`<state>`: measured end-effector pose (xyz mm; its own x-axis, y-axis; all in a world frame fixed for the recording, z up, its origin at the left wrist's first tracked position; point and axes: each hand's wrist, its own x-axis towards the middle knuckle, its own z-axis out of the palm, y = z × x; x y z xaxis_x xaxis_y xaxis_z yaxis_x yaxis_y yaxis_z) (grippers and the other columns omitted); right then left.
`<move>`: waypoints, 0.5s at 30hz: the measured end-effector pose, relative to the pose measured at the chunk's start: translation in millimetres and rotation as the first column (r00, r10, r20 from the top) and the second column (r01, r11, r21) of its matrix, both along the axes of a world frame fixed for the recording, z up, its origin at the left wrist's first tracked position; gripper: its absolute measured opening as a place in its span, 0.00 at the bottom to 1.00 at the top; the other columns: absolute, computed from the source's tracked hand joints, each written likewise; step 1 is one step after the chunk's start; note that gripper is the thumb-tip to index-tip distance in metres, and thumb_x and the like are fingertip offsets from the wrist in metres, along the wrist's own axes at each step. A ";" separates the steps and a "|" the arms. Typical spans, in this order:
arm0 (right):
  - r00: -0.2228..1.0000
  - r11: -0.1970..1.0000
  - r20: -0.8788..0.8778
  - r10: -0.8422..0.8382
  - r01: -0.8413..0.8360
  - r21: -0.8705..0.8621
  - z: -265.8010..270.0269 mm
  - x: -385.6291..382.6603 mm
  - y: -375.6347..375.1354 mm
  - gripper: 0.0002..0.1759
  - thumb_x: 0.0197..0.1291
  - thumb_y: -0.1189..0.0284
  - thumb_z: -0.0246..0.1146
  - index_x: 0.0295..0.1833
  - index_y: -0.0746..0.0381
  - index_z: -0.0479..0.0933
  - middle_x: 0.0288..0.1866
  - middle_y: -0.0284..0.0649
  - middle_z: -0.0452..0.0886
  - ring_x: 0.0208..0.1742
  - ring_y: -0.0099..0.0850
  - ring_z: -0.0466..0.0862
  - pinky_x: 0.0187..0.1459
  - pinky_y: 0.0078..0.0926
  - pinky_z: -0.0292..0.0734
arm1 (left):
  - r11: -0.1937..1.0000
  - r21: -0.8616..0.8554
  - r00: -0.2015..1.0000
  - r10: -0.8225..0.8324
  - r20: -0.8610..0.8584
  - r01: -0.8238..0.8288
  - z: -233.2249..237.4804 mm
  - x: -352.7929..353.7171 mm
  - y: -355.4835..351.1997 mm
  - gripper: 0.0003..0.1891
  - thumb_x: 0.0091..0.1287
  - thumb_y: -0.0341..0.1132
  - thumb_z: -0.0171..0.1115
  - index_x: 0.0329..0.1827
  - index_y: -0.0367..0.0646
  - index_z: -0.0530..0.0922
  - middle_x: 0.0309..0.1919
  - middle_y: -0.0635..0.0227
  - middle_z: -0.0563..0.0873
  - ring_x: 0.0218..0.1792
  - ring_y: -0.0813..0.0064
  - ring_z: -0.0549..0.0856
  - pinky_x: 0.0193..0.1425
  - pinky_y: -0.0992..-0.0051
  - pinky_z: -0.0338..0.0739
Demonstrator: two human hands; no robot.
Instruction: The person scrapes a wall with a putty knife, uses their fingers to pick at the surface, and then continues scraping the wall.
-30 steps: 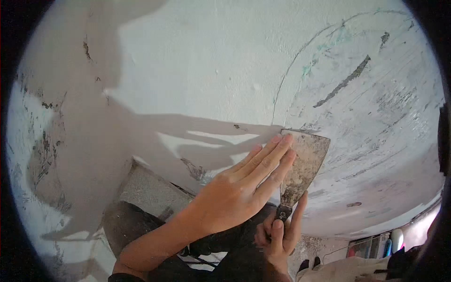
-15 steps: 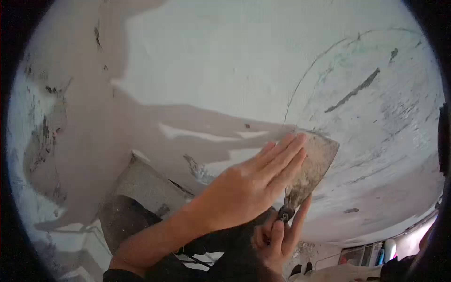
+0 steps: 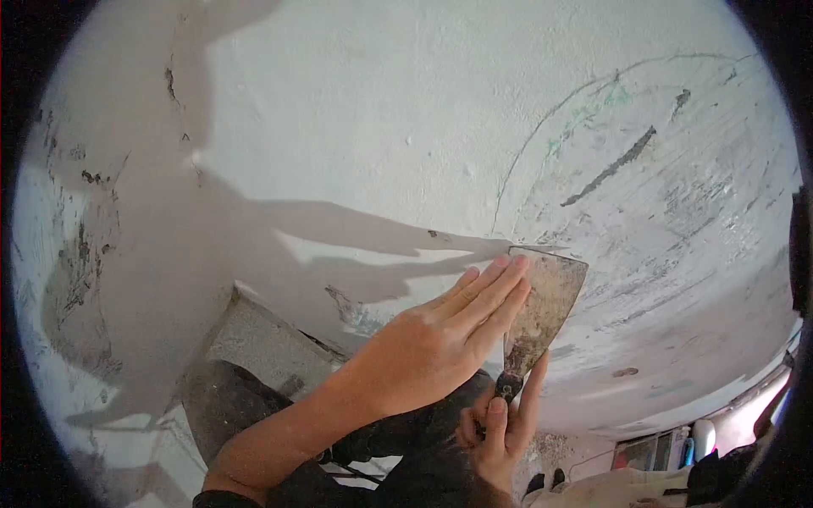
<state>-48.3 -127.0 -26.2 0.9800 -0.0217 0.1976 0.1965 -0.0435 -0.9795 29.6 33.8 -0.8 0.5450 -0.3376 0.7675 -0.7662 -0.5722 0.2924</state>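
A broad metal scraper (image 3: 550,296) with a worn, stained blade lies against the white wall (image 3: 364,110). My right hand (image 3: 495,427) is wrapped round its dark handle (image 3: 509,386), with one finger stretched along the blade's lower part. My left hand (image 3: 440,339) rests flat, fingers stretched out, its fingertips on the left side of the blade. Beyond the blade's edge, the wall has a curved pencil-like line, scratches and a dark gouge (image 3: 610,167).
A grey dusty block or board (image 3: 267,343) stands at the lower left beside my dark-clothed knee (image 3: 224,402). Chipped patches mark the wall at far left. At lower right are shelf-like items (image 3: 648,453) and part of a person in dark clothing (image 3: 720,478).
The scraper and both hands have shifted slightly left and the blade's top edge sits a little lower in view. The wall marks have also shifted left as the view moved.
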 end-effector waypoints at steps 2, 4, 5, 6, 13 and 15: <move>1.000 0.999 0.023 0.007 -0.006 -0.033 -3.2 -1.2 -6.2 0.41 0.73 0.64 0.50 0.79 0.58 0.32 0.19 0.29 0.59 0.13 0.17 0.57 0.15 0.22 0.53 | 1.000 0.012 1.000 -0.022 -0.015 0.022 -2.6 -2.1 -6.3 0.28 0.63 0.26 0.53 0.68 0.27 0.63 0.72 0.48 0.62 0.70 0.55 0.67 0.71 0.62 0.67; 0.999 1.000 0.038 0.013 -0.013 -0.011 -2.2 -1.3 -7.7 0.40 0.73 0.64 0.50 0.79 0.57 0.32 0.20 0.30 0.59 0.13 0.17 0.56 0.15 0.21 0.53 | 1.000 -0.015 0.999 -0.023 -0.032 0.023 -0.6 -1.9 -5.7 0.29 0.62 0.25 0.54 0.68 0.28 0.63 0.72 0.48 0.61 0.71 0.55 0.66 0.72 0.61 0.67; 0.996 0.997 0.034 0.077 -0.077 0.022 1.2 1.4 -8.9 0.39 0.73 0.68 0.47 0.78 0.60 0.31 0.22 0.33 0.63 0.15 0.19 0.59 0.17 0.20 0.57 | 1.000 -0.009 1.000 -0.020 -0.023 0.020 2.3 -1.5 -3.8 0.29 0.62 0.25 0.54 0.68 0.28 0.63 0.72 0.48 0.61 0.71 0.55 0.66 0.72 0.61 0.67; 0.989 0.988 0.031 0.143 -0.145 0.052 3.9 4.5 -9.9 0.37 0.73 0.73 0.43 0.77 0.63 0.30 0.25 0.35 0.66 0.17 0.20 0.62 0.19 0.19 0.61 | 1.000 -0.026 1.000 -0.002 -0.030 0.002 4.4 -1.6 -2.2 0.29 0.62 0.25 0.54 0.69 0.28 0.63 0.72 0.48 0.61 0.70 0.55 0.66 0.72 0.61 0.67; 0.986 0.987 -0.049 0.157 -0.157 0.017 14.9 9.0 -11.7 0.36 0.73 0.72 0.43 0.77 0.66 0.32 0.24 0.34 0.65 0.18 0.19 0.62 0.19 0.19 0.61 | 0.995 -0.103 0.999 -0.008 -0.050 0.003 1.3 -2.1 -7.3 0.30 0.60 0.21 0.55 0.69 0.31 0.64 0.72 0.49 0.61 0.70 0.55 0.67 0.72 0.61 0.66; 0.994 0.989 -0.015 0.110 -0.111 -0.102 10.2 9.0 -9.3 0.35 0.73 0.73 0.43 0.77 0.67 0.33 0.24 0.34 0.66 0.17 0.19 0.63 0.19 0.20 0.62 | 0.996 -0.086 0.998 -0.013 -0.064 0.008 4.8 -2.2 -3.4 0.30 0.59 0.20 0.55 0.69 0.31 0.64 0.72 0.49 0.61 0.70 0.55 0.67 0.72 0.61 0.66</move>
